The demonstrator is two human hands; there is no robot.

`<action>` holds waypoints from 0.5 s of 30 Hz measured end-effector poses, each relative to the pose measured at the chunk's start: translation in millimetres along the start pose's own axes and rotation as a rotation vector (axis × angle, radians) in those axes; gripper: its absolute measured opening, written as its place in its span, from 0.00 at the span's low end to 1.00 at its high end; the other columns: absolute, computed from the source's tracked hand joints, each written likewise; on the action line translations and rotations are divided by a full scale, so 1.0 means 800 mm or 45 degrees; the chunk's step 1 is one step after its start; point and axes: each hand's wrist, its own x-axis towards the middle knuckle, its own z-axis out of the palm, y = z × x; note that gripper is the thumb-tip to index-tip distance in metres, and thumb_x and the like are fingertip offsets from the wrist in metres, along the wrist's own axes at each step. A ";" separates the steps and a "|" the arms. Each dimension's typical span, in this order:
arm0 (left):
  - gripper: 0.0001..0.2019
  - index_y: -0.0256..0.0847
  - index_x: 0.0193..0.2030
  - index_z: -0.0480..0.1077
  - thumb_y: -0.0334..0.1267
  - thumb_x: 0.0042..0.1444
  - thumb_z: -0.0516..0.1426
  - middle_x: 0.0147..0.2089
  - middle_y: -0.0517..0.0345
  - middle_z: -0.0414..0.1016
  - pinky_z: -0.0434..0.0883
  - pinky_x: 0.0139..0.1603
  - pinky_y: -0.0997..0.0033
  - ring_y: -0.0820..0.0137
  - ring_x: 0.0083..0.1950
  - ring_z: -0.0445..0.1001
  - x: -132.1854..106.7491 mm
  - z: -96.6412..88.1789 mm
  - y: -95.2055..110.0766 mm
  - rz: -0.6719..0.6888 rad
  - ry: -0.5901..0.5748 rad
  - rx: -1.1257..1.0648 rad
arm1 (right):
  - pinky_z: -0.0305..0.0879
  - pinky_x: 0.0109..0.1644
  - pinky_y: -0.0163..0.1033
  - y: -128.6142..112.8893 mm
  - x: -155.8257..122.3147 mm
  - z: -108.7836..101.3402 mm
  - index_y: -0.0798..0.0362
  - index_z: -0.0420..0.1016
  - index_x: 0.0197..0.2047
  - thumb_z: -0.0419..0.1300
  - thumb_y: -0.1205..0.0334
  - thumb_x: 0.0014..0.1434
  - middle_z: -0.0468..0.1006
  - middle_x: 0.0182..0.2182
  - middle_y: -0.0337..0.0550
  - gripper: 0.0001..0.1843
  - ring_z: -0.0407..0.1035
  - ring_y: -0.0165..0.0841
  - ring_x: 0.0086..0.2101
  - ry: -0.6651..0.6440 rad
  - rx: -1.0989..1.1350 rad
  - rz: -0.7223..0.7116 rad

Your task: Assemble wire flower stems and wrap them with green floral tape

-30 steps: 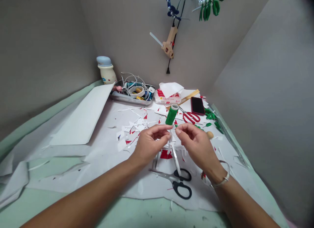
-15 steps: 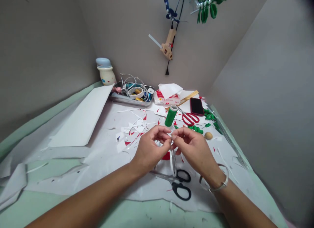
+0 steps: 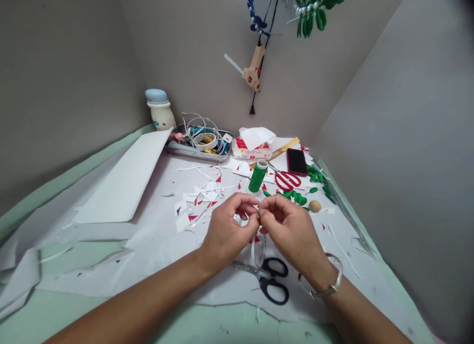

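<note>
My left hand [image 3: 233, 228] and my right hand [image 3: 291, 230] meet over the middle of the table, thumbs and forefingers pinched together. A narrow white strip [image 3: 254, 252] hangs in a loop below the fingertips; the part between the fingers is hidden. Beneath the loop lie black-handled scissors [image 3: 274, 290], their blades pointing left. Just beyond the hands stands a spool of green thread [image 3: 258, 177]. Shiny green leaf-shaped pieces [image 3: 297, 198] rest behind my right hand, close to a small tan ball [image 3: 314, 206].
White and red paper scraps [image 3: 202, 198] litter the white covering. At the back are a metal tray [image 3: 200, 154] of supplies, a tissue pack [image 3: 252, 149], red-handled scissors [image 3: 288, 180] and a phone [image 3: 297, 161]. A white sheet [image 3: 122, 181] slants at left. A glue gun [image 3: 254, 70] hangs on the wall.
Both hands have shifted very slightly down, still pinched together. The hanging white loop has turned a little and shows a rounder opening.
</note>
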 end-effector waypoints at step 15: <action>0.08 0.41 0.35 0.70 0.27 0.48 0.57 0.30 0.62 0.76 0.70 0.34 0.75 0.74 0.30 0.74 -0.001 -0.001 0.010 0.062 0.052 0.062 | 0.66 0.30 0.33 -0.003 -0.004 0.000 0.51 0.73 0.30 0.55 0.68 0.51 0.77 0.26 0.37 0.05 0.71 0.30 0.26 0.089 -0.080 -0.096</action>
